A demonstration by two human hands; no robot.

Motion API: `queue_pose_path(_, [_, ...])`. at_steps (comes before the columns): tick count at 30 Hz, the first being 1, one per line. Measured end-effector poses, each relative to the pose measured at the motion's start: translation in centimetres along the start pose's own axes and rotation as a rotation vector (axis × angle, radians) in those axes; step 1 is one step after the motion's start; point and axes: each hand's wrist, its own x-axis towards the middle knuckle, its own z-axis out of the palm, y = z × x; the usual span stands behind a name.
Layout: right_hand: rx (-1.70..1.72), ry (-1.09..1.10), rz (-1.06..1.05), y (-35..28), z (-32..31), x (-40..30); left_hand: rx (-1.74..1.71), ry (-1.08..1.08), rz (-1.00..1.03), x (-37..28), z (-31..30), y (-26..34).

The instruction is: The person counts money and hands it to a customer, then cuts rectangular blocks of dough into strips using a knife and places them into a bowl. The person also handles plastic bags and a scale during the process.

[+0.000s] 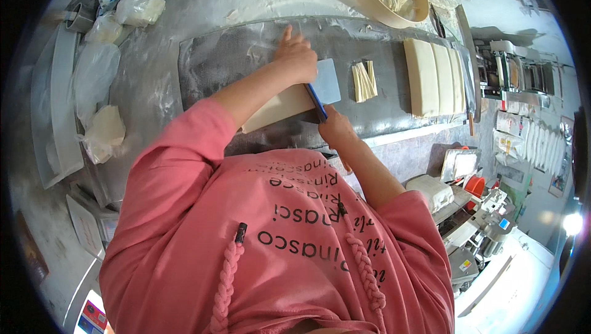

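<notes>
On a dark work mat (203,61) lies a pale slab of dough (277,107), partly under my left forearm. My left hand (298,57) is beyond it, fingers partly spread, its underside hidden; whether it grips anything is unclear. My right hand (337,126) is closed around the handle of a blue-edged knife (317,98) at the right end of the dough. A translucent bluish plastic sheet (328,81) lies beside the blade. Farther right are cut dough strips (364,82) in a small bunch, then several thick folded dough slabs (431,80) side by side.
A round tub (418,13) with dough strips stands at the back right. Plastic-wrapped dough (141,9), bags (97,77) and metal containers (83,17) line the left side. Kitchen equipment (494,214) stands at lower right.
</notes>
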Motion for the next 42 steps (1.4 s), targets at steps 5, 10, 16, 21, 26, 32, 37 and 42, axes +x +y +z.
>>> queue_pose_path(5, [0.053, -0.084, 0.002, -0.5, -0.9, -0.4, -0.680, 0.177, 0.154, -2.6, -3.8, 0.4])
queue_pose_path(10, [0.050, -0.122, -0.024, 0.1, -0.4, 0.2, -0.029, 1.009, -0.108, -10.2, -5.0, -4.3])
queue_pose_path(16, [0.067, -0.065, -0.179, 1.2, -0.2, 0.9, -0.103, 0.507, 0.325, -13.9, 3.3, 1.5])
queue_pose_path(21, [0.080, -0.176, -0.093, 1.6, -0.1, 1.2, -0.052, 0.277, -0.007, -11.5, 2.9, 1.8])
queue_pose_path(26, [-0.036, 0.078, -0.236, 1.3, -0.3, -1.3, -0.050, 0.181, 0.052, -10.9, 2.4, 2.0])
queue_pose_path(32, [0.219, 0.258, -0.351, -1.5, -1.5, -8.5, -0.267, 0.510, 0.037, -13.2, 3.6, -2.2])
queue_pose_path(37, [0.351, 0.179, -0.170, -6.0, 1.7, -8.8, -0.198, 0.522, 0.403, -14.7, 4.8, -6.9])
queue_pose_path(42, [0.247, 0.173, -0.047, -6.9, 5.3, -7.2, -0.355, 0.544, 0.491, -13.9, 4.7, -7.4])
